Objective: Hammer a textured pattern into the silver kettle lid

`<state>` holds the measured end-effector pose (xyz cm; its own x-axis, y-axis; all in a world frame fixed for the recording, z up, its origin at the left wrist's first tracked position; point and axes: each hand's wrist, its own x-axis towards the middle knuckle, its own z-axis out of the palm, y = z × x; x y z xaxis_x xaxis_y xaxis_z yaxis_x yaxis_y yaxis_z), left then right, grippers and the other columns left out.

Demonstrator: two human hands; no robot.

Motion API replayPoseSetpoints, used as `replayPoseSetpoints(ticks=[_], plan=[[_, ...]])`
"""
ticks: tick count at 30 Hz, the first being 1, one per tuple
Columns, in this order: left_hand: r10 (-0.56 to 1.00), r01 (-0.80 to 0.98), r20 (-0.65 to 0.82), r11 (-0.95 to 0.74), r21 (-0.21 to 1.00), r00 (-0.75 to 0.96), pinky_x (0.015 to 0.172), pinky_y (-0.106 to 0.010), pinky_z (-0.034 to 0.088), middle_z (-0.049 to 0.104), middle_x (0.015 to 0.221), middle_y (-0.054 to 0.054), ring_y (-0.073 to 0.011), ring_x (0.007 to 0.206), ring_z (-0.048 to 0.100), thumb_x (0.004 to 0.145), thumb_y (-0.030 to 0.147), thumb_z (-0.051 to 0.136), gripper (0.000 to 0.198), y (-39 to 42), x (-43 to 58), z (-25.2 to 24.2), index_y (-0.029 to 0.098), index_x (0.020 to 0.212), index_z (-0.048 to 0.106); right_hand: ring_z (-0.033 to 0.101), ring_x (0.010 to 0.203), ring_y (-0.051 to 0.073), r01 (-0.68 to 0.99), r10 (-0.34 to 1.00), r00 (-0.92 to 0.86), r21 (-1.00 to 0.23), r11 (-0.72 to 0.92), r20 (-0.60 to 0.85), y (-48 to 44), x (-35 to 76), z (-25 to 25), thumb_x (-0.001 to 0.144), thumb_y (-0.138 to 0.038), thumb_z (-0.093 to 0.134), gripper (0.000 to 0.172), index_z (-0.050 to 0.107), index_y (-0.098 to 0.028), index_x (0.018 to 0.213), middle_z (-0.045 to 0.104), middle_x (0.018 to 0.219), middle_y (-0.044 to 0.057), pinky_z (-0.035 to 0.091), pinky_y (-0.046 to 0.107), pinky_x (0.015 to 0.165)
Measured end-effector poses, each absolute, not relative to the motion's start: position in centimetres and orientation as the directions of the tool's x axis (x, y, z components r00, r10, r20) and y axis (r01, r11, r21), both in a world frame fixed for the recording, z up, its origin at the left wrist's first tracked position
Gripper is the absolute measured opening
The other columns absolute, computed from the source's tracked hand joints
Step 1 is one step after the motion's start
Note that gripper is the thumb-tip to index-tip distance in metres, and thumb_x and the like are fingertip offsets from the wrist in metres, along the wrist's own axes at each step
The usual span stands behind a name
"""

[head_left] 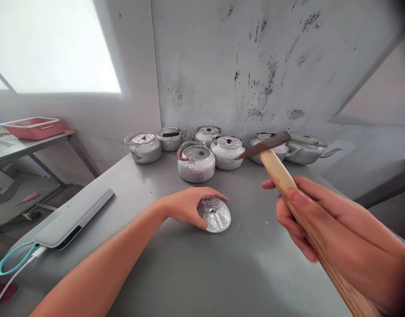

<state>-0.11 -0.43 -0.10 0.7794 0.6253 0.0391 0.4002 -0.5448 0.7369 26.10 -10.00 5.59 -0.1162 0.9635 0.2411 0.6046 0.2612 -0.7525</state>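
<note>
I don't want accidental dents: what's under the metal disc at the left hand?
Gray table shows around the metal disc, whose edge the left hand holds. The disc's underside and whatever lies directly beneath are covered from view.

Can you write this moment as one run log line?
left hand: holding metal kettle lid by its rim | right hand: gripping raised wooden-handled hammer | table: metal kettles behind lid

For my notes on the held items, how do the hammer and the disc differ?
The hammer is raised in the right hand; the disc is low, at the table, in the left hand. The hammer is long, wooden-handled, with a dark head; the disc is round, silvery and crinkled. Both are gripped one-handed.
</note>
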Motion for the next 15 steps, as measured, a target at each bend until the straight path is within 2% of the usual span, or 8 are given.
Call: replayPoseSetpoints(ticks=[1,3,6,8,11,15], plan=[[0.631,0.401,0.047,-0.546,0.735,0.774,0.116,-0.039,0.040,0.055,0.148,-0.002,-0.0280,0.137,0.051,0.070,0.028,0.082,0.077,-0.4,-0.1,-0.2,0.031,0.142,0.055,0.052,0.046,0.016,0.626,0.958,-0.155,-0.726,0.284,0.241,-9.2,26.3,6.0,0.102,-0.059,0.038,0.038,0.063,-0.031,0.096,0.055,0.062,-0.003,0.049,0.028,0.044],[0.663,0.442,0.043,-0.545,0.712,0.748,0.119,-0.041,0.037,0.050,0.153,-0.003,-0.0294,0.141,0.046,0.070,0.036,0.085,0.079,-0.5,0.0,-0.3,0.032,0.143,0.055,0.055,0.051,0.017,0.717,0.934,-0.186,-0.607,0.342,0.306,-8.0,26.8,6.1,0.104,-0.054,0.037,0.031,0.058,-0.032,0.098,0.058,0.064,-0.003,0.047,0.028,0.045],[0.722,0.545,0.021,-0.540,0.642,0.691,0.118,-0.045,0.038,0.046,0.154,-0.005,-0.0332,0.142,0.042,0.063,0.049,0.089,0.090,-0.8,0.3,-0.4,0.032,0.144,0.054,0.055,0.051,0.016,0.832,0.814,-0.290,-0.287,0.474,0.503,-7.0,27.3,5.1,0.107,-0.037,0.037,0.019,0.054,-0.030,0.110,0.061,0.071,-0.003,0.045,0.028,0.046],[0.744,0.592,0.005,-0.536,0.601,0.668,0.115,-0.046,0.040,0.051,0.149,-0.006,-0.0341,0.139,0.045,0.063,0.050,0.089,0.092,-1.1,0.4,-0.5,0.032,0.145,0.052,0.060,0.062,0.019,0.841,0.693,-0.394,-0.066,0.536,0.604,-6.3,27.5,3.9,0.106,-0.028,0.039,0.022,0.054,-0.024,0.122,0.064,0.081,0.001,0.048,0.032,0.057],[0.763,0.621,0.019,-0.540,0.568,0.646,0.112,-0.046,0.043,0.056,0.143,-0.005,-0.0333,0.133,0.051,0.066,0.045,0.086,0.087,-1.2,0.7,-0.5,0.033,0.145,0.051,0.063,0.077,0.024,0.811,0.599,-0.487,0.072,0.581,0.636,-5.3,27.7,2.3,0.106,-0.025,0.041,0.024,0.057,-0.020,0.124,0.067,0.091,0.005,0.047,0.039,0.073],[0.772,0.623,0.111,-0.580,0.525,0.626,0.115,-0.047,0.041,0.051,0.149,-0.007,-0.0333,0.136,0.049,0.067,0.032,0.082,0.084,-1.2,1.2,-0.4,0.030,0.145,0.049,0.064,0.078,0.024,0.815,0.523,-0.502,0.176,0.551,0.688,-4.8,27.9,1.4,0.105,-0.020,0.046,0.022,0.062,-0.017,0.120,0.070,0.091,0.007,0.043,0.041,0.080]])
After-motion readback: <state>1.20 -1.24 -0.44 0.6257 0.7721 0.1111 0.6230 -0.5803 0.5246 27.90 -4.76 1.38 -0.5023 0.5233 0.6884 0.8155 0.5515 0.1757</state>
